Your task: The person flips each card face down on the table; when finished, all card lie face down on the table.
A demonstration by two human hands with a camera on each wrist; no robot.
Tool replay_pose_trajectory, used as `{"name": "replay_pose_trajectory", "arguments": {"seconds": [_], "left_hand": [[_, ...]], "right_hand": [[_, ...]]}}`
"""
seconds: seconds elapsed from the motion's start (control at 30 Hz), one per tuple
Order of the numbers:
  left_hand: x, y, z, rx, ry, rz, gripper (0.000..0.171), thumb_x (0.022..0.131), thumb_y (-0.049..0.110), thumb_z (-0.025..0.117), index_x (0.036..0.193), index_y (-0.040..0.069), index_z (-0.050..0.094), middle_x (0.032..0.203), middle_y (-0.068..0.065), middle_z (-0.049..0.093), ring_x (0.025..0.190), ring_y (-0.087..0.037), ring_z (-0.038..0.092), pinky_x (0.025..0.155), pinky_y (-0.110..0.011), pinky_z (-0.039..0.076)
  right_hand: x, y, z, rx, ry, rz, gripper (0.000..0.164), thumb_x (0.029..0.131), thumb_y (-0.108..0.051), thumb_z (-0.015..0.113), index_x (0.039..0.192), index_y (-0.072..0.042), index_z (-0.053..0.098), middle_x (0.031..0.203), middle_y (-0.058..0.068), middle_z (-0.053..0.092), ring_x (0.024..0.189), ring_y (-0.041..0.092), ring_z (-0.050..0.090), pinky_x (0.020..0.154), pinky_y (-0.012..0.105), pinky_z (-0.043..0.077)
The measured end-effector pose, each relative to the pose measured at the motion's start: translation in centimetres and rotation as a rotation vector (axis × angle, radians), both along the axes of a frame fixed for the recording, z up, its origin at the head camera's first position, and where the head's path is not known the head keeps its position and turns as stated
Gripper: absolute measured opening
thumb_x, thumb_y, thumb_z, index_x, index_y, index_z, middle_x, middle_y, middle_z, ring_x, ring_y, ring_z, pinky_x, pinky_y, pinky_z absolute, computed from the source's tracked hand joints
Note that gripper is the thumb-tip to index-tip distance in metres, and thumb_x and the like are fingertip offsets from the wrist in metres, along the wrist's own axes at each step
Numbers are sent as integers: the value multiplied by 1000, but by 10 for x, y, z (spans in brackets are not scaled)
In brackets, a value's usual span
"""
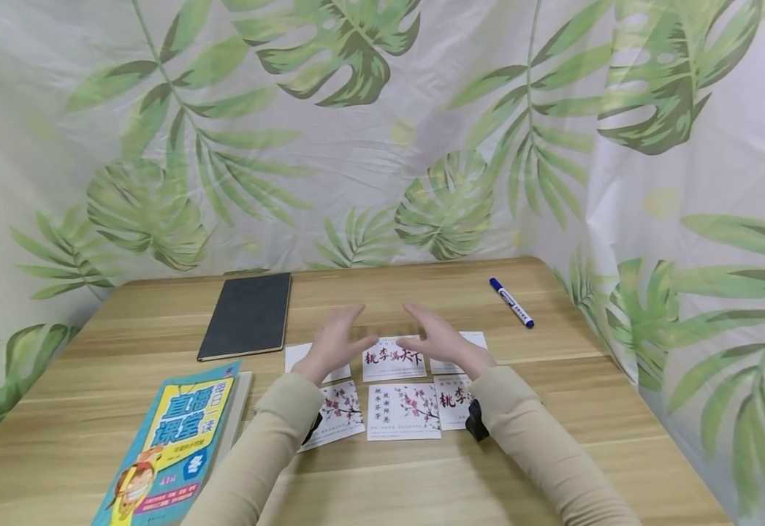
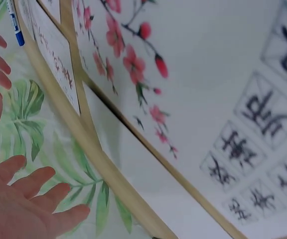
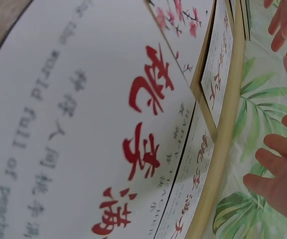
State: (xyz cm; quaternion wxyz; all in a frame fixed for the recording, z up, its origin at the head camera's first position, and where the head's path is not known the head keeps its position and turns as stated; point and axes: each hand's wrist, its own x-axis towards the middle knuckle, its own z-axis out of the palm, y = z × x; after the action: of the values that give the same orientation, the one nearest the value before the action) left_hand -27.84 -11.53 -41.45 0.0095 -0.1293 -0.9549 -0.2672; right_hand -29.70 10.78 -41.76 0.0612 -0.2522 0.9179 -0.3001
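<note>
Several white cards lie in two rows on the wooden table. At the back middle is a card with red characters [image 1: 393, 369]; in front of it lies a card with pink blossoms [image 1: 404, 411]. My left hand [image 1: 333, 345] is held above the left cards, fingers extended and holding nothing. Opposite it, my right hand [image 1: 446, 343] hovers over the right cards, also with nothing in it. A gap separates the two hands, whose thumbs point inward. Both wrist views show spread fingers, with the left hand [image 2: 39, 199] and right hand [image 3: 280, 174] apart from the cards.
To the left lies a turquoise and yellow book [image 1: 172, 438], with a dark notebook [image 1: 248, 314] behind it. A blue-capped marker [image 1: 512, 302] rests at the back right of the table [image 1: 592, 424]. A leaf-print curtain [image 1: 356, 146] surrounds the back and sides.
</note>
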Motion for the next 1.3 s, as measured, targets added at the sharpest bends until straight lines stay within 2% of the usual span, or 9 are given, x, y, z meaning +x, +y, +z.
{"name": "replay_pose_trajectory", "arguments": {"seconds": [0.1,0.23,0.37,0.53,0.93,1.1,1.2,1.3], "left_hand": [[0,6,-2,20,-15,-17,76,85,37,66,145,7,32,148,-17,38,135,-38,35,113,-54,26],[0,13,-3,36,-38,-30,74,85,35,68,144,6,34,146,-18,40,134,-38,37,112,-54,28],[0,19,-5,44,-61,-32,73,85,33,69,144,6,35,144,-20,41,134,-39,37,112,-53,29],[-2,21,-8,50,-79,-25,71,84,30,70,142,3,38,142,-20,43,132,-39,39,111,-52,31],[-7,20,-18,69,-102,20,62,80,19,74,132,-3,48,133,-22,49,127,-38,44,110,-48,34],[-9,19,-21,29,-107,29,49,78,15,76,120,-3,59,120,-21,56,115,-36,51,104,-46,41],[-11,19,-19,-24,-93,14,39,76,14,77,109,-2,64,110,-19,59,105,-34,54,97,-45,45],[-12,20,-16,-78,-78,-1,37,75,15,77,105,-2,65,107,-19,59,104,-35,54,97,-45,44]], "right_hand": [[1,1,0,0,-17,-10,76,89,-33,63,148,-5,24,153,17,26,142,34,25,117,49,20],[2,2,0,-12,-33,-30,73,87,-25,65,145,-1,29,150,19,33,138,36,31,115,50,24],[1,2,-2,-38,-52,-58,69,85,-19,68,142,2,35,144,21,42,131,38,41,110,51,34],[-2,-2,-8,-62,-54,-89,61,82,-12,70,135,4,44,131,23,53,117,35,54,99,45,46],[-11,-9,-18,-118,-119,-156,54,76,-3,74,125,4,53,117,20,61,102,29,62,87,35,54],[-16,-10,-25,-128,-120,-143,47,73,-3,76,116,6,58,107,18,63,94,25,64,83,30,55],[-14,-12,-23,-104,-130,-147,43,72,-4,76,111,6,60,104,16,64,93,23,63,83,30,54],[-11,-16,-17,-62,-134,-164,40,72,-4,76,108,5,62,103,15,65,94,24,62,86,33,53]]}}
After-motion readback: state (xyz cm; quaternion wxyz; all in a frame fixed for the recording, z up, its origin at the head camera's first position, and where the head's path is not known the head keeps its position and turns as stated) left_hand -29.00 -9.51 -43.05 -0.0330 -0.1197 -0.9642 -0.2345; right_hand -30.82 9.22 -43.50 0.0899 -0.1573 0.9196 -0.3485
